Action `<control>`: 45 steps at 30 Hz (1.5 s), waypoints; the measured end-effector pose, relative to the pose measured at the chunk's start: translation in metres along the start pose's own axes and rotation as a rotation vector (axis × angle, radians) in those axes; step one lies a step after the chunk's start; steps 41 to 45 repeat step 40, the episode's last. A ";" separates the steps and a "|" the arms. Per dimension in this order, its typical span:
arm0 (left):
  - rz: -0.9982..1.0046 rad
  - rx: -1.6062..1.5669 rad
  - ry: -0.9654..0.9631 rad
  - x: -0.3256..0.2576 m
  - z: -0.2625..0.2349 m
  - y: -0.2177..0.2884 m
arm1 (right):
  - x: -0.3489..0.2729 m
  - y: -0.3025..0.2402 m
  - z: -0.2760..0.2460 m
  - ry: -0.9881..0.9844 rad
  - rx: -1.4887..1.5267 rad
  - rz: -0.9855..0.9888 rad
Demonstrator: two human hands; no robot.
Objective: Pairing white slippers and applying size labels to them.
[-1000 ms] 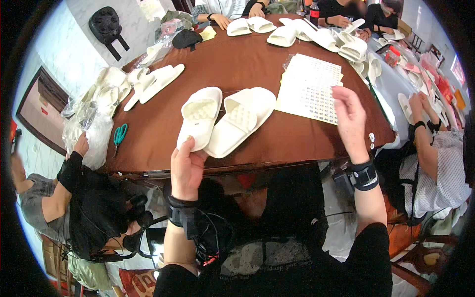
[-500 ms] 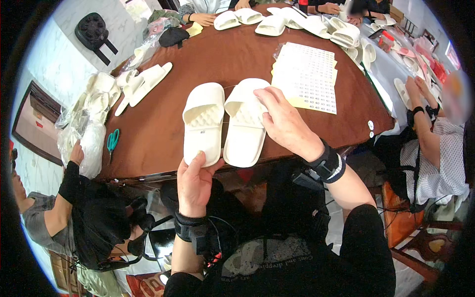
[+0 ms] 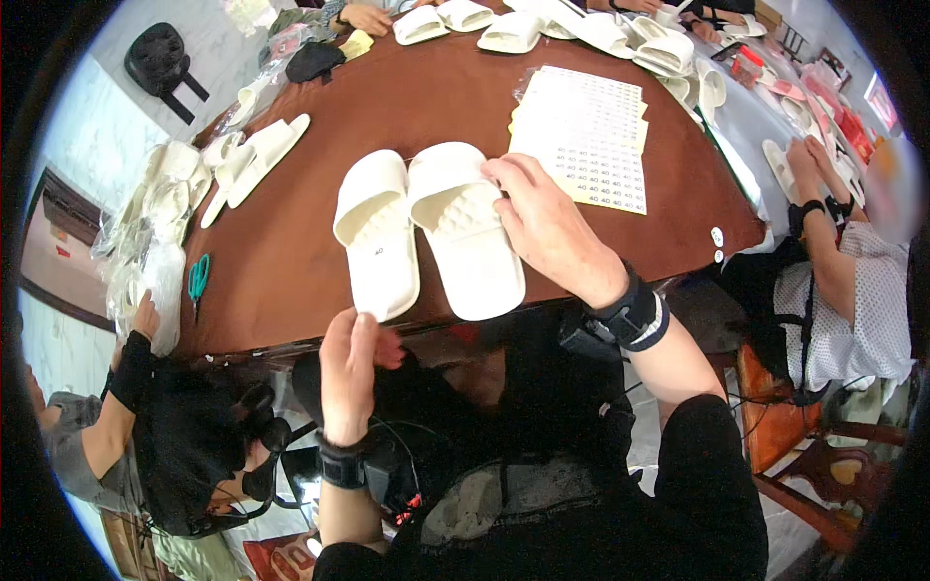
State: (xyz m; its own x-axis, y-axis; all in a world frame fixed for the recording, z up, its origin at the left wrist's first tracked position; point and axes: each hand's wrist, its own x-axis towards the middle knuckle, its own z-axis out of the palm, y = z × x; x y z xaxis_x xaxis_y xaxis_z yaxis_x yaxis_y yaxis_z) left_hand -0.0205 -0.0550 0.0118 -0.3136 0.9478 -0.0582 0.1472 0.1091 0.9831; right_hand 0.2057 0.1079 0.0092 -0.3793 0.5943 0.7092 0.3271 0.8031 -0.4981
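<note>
Two cream slide slippers lie side by side in front of me, toes pointing away. The left slipper (image 3: 383, 271) bears a small dark printed mark on its insole; the right slipper (image 3: 480, 276) shows none. My right hand (image 3: 562, 232) grips the outer side of the right slipper's strap with thumb and fingers. Just below the left slipper's heel is my left hand (image 3: 351, 368), thumb tip at the heel's edge and fingers spread apart from it. Sheets of number stickers (image 3: 586, 140), white and yellow, rest beyond my right hand.
Teal-handled scissors (image 3: 199, 278) and bagged slippers (image 3: 160, 213) lie at the table's left, near a loose pair (image 3: 257, 165). More slippers (image 3: 601, 34) line the far edge. Co-workers sit on both sides and across the brown tablecloth (image 3: 281, 261).
My left thumb has slid off the left slipper's insole to its heel edge, and the fingers have come out from under it. The right slipper has turned slightly, its heel swinging right.
</note>
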 end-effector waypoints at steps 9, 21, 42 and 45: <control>0.820 0.773 0.251 0.005 0.003 0.013 | -0.004 0.028 -0.061 0.218 0.034 0.225; 0.848 0.944 -0.158 0.057 0.047 0.019 | 0.015 0.076 -0.051 -0.074 -0.015 0.327; 0.820 0.931 -0.149 0.059 0.045 0.017 | 0.003 0.078 -0.039 -0.127 -0.335 0.174; 0.820 0.931 -0.149 0.059 0.045 0.017 | 0.003 0.078 -0.039 -0.127 -0.335 0.174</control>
